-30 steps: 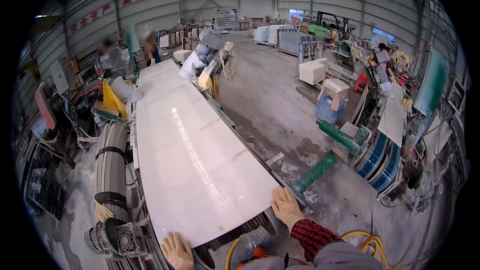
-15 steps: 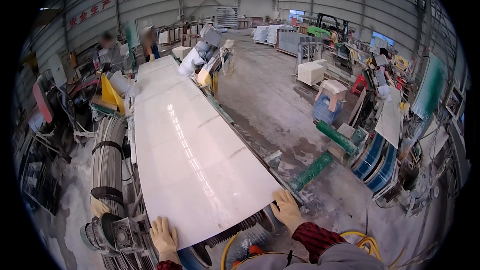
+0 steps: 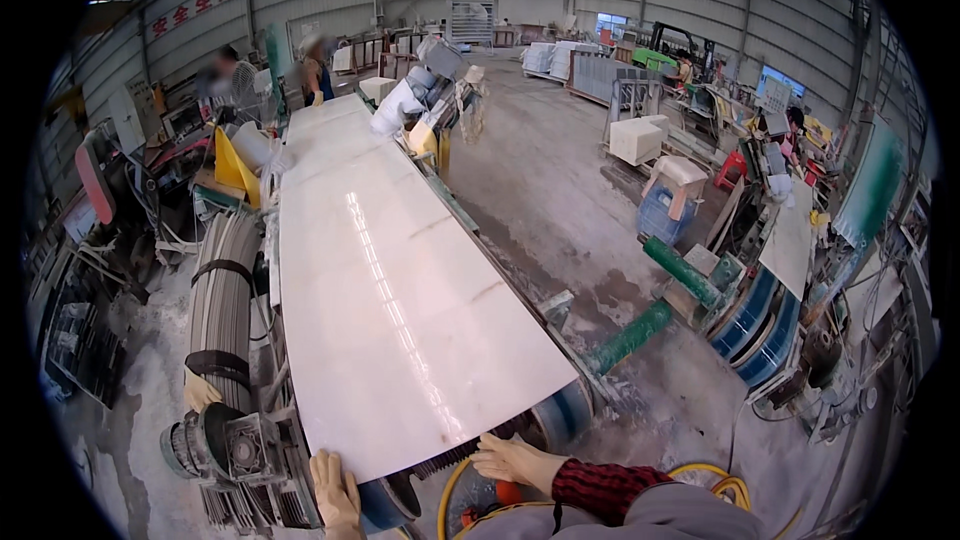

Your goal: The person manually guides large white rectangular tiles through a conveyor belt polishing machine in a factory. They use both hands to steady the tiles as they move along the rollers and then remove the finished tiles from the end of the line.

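Note:
A long white polished stone slab (image 3: 400, 330) with faint brown veins lies flat on a machine bed and stretches away from me. My left hand (image 3: 337, 493), in a cream glove, is at its near left corner with the fingers stretched out. At the middle of the near edge is my right hand (image 3: 515, 461), gloved alike, its fingers extended and their tips by the edge. Neither hand is wrapped round anything. Below that edge, a blue roller drum (image 3: 564, 415) shows at the right.
A strapped grey ribbed bundle (image 3: 222, 315) and a motor (image 3: 245, 450) stand left of the slab; a loose glove (image 3: 201, 392) lies there. To the right are green cylinders (image 3: 630, 337) and a blue barrel (image 3: 665, 215). A yellow hose (image 3: 735, 483) coils nearby. A person (image 3: 316, 70) stands beyond the slab.
My right hand has moved left from the slab's near right corner to the middle of its near edge. The left hand stays at the left corner. The view has shifted slightly.

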The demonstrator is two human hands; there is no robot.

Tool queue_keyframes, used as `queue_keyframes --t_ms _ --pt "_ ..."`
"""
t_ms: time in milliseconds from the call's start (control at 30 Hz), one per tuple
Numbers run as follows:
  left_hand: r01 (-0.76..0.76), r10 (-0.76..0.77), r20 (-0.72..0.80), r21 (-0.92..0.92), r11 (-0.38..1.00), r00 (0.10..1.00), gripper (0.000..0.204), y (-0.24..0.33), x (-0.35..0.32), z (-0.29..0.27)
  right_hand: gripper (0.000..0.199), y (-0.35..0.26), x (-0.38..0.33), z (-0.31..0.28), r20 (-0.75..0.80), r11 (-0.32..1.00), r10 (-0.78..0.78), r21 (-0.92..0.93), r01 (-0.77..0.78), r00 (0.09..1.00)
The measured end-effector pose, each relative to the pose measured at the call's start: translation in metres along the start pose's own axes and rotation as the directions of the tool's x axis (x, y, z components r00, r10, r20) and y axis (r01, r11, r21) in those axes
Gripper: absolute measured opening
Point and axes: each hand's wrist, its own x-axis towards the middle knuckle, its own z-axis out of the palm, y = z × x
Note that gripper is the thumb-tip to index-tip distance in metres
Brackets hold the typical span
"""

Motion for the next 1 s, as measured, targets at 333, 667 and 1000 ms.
queue_keyframes --t_ms 333,667,1000 --pt "0.175 -0.178 -0.045 -0.058 0.983 0.983 0.062 0.004 -0.002 0.008 0.048 0.008 0.06 0.049 -0.219 0.941 -0.147 0.268 0.204 0.965" --pt "0.155 -0.167 -0.187 -0.08 0.985 0.968 0.06 0.04 -0.036 0.001 0.041 0.033 0.039 0.018 -0.276 0.948 -0.091 0.271 0.168 0.957" --pt "-0.042 0.042 -0.002 0.058 0.997 0.999 0.067 0.045 -0.034 -0.045 0.046 0.074 -0.021 -0.032 -0.135 0.976 0.063 0.214 -0.033 0.989"
